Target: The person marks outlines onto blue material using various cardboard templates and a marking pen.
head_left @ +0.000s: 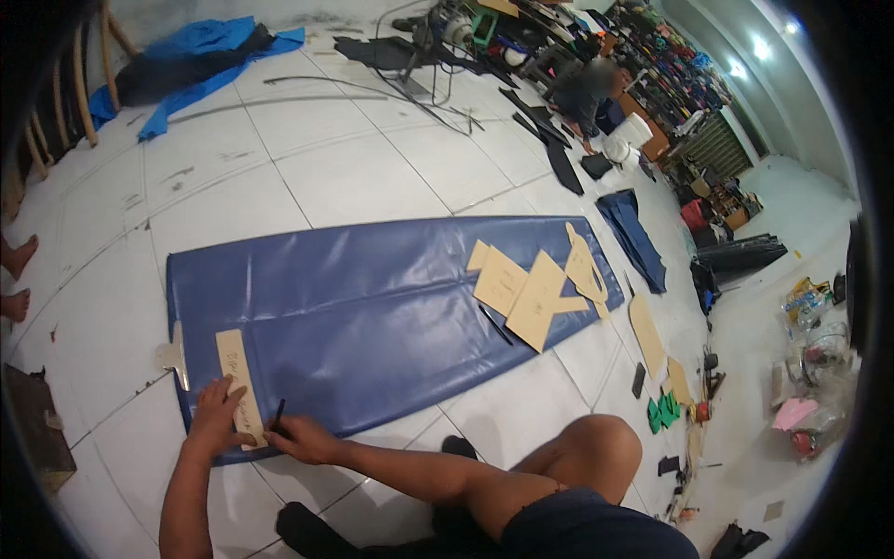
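A long strip-shaped tan card template with handwriting on it lies at the left end of a dark blue vinyl sheet. Pressed over its lower part is my left hand, fingers spread and flat. My right hand is closed around a black pen, held close to the template's right edge by the sheet's near edge. A metal bulldog clip grips the sheet's left edge, just beyond my left hand.
More card templates and a thin black stick-like tool lie on the sheet's right part. Folded blue material and green gloves are on the floor to the right. Another person crouches far off; bare feet show at left.
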Demonstrator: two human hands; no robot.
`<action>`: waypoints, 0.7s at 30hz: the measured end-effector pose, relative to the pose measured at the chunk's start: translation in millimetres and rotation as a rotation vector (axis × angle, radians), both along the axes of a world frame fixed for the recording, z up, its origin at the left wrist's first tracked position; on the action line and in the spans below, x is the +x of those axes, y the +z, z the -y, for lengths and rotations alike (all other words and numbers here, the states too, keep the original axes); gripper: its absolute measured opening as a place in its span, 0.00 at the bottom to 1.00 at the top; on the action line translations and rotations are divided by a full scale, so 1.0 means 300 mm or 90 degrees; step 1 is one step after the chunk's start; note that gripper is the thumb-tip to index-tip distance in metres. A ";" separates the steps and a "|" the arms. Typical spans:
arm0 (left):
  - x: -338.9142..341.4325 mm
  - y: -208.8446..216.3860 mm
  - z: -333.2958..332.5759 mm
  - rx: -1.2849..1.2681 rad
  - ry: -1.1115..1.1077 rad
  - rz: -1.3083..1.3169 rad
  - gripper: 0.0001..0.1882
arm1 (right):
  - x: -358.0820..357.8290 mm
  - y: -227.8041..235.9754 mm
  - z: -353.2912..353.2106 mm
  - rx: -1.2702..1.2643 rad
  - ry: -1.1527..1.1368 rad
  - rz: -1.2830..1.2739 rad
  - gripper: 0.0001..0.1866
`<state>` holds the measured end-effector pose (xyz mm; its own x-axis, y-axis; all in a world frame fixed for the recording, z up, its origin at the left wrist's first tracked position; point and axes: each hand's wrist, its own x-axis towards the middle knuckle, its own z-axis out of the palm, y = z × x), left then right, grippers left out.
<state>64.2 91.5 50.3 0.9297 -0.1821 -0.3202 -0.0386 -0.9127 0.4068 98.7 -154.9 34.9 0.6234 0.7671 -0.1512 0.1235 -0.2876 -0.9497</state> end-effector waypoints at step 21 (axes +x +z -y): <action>-0.048 -0.022 -0.009 0.034 0.011 0.043 0.47 | -0.055 0.063 -0.128 0.030 0.065 -0.114 0.09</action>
